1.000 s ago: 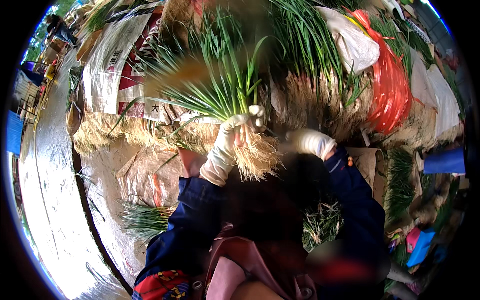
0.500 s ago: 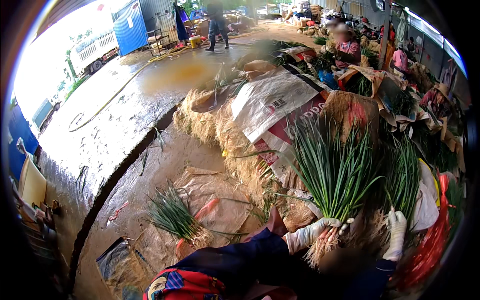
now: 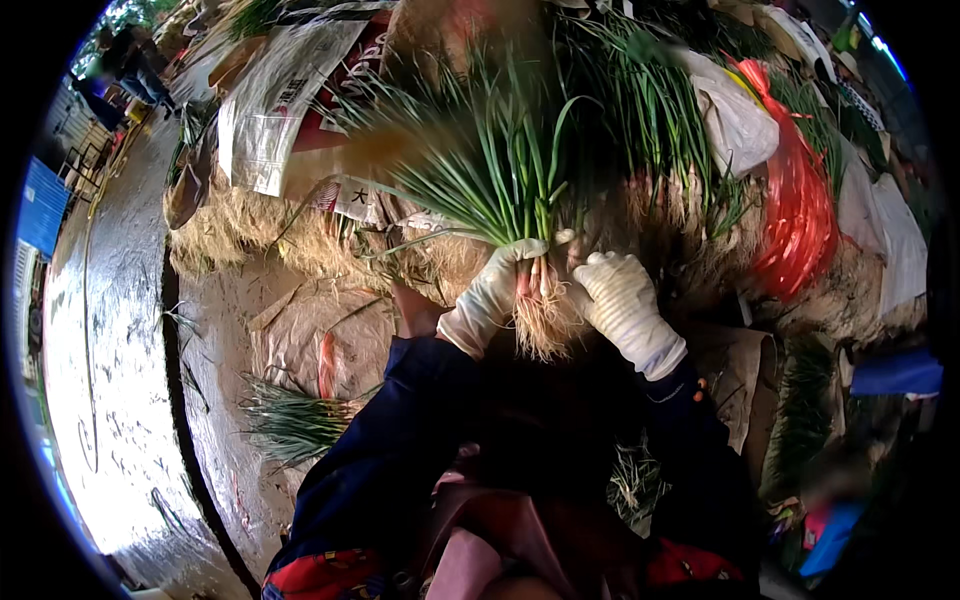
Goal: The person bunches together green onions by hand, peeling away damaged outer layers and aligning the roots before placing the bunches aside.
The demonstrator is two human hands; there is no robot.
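Note:
A bunch of scallions (image 3: 510, 160) fans out ahead of me, green leaves pointing away and pale roots hanging toward me. My left hand (image 3: 490, 295), in a white glove, is closed round it just above the roots. Close beside the roots on the right is my right hand (image 3: 628, 308), also gloved, its fingers curled in toward the bunch. What those fingers hold, if anything, is hidden. More scallions (image 3: 660, 120) lie heaped beyond my right hand, roots toward me. A separate bundle of scallions (image 3: 295, 418) rests on the ground by my left forearm.
A printed woven sack (image 3: 265, 125) covers part of the root-fringed heap. Red plastic strands (image 3: 795, 225) and a white plastic bag (image 3: 735, 120) lie at the right. On the left, a dark groove (image 3: 185, 400) crosses wet concrete. A person (image 3: 135, 65) stands far left.
My view has swung down and to the right. My right hand has left the scallions at the right and come to the bunch's roots. The left hand keeps its hold.

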